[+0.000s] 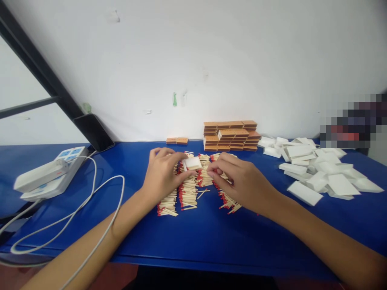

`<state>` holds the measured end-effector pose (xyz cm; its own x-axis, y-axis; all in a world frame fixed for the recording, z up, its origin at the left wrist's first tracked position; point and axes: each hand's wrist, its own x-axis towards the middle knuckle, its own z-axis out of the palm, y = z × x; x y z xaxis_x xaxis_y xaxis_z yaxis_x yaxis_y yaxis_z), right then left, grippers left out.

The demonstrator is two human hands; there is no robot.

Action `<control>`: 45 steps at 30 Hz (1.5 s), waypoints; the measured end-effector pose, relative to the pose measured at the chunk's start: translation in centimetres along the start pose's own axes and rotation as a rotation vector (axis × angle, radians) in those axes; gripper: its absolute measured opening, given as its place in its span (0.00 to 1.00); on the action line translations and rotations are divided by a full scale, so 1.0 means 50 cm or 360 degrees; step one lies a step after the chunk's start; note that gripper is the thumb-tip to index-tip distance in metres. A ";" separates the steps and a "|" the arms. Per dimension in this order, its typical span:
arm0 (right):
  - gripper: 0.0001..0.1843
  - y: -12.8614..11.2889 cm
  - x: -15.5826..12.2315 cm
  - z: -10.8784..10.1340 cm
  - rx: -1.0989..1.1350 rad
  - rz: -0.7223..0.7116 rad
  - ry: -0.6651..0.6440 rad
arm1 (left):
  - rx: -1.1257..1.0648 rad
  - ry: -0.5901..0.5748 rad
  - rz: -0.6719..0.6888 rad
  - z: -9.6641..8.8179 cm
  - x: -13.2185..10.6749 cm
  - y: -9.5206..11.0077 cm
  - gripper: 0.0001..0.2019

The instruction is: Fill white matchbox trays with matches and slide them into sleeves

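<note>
A heap of red-tipped matchsticks [189,193] lies on the blue table [196,233] in the middle. My left hand [161,175] holds a small white matchbox tray [192,163] between thumb and fingers just above the heap. My right hand [242,181] rests on the right side of the heap, its fingers pinched on a few matchsticks close to the tray.
A stack of brown matchbox sleeves [231,135] stands against the white wall, with two more [177,141] to its left. Several white trays [317,171] are scattered at the right. A white power strip [48,175] with cables and a dark phone [93,132] sit at the left.
</note>
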<state>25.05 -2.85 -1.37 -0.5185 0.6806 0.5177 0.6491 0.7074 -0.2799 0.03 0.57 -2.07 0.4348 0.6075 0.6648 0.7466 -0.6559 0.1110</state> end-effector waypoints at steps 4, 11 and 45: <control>0.05 0.013 -0.002 0.000 0.0170 -0.0015 -0.0488 | 0.0024 -0.0006 -0.0124 -0.001 0.004 -0.033 0.17; 0.04 0.018 -0.005 0.019 0.0233 0.0125 -0.0654 | -0.0032 -0.0039 -0.0066 0.000 0.002 -0.010 0.18; 0.04 0.010 -0.014 0.011 0.0478 0.0085 -0.0872 | -0.0038 -0.0045 -0.0039 -0.003 0.001 -0.004 0.17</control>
<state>25.41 -2.88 -2.29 -0.7515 0.6590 0.0295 0.5384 0.6385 -0.5499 -0.15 0.66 -1.94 0.4308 0.6359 0.6404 0.7452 -0.6509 0.1450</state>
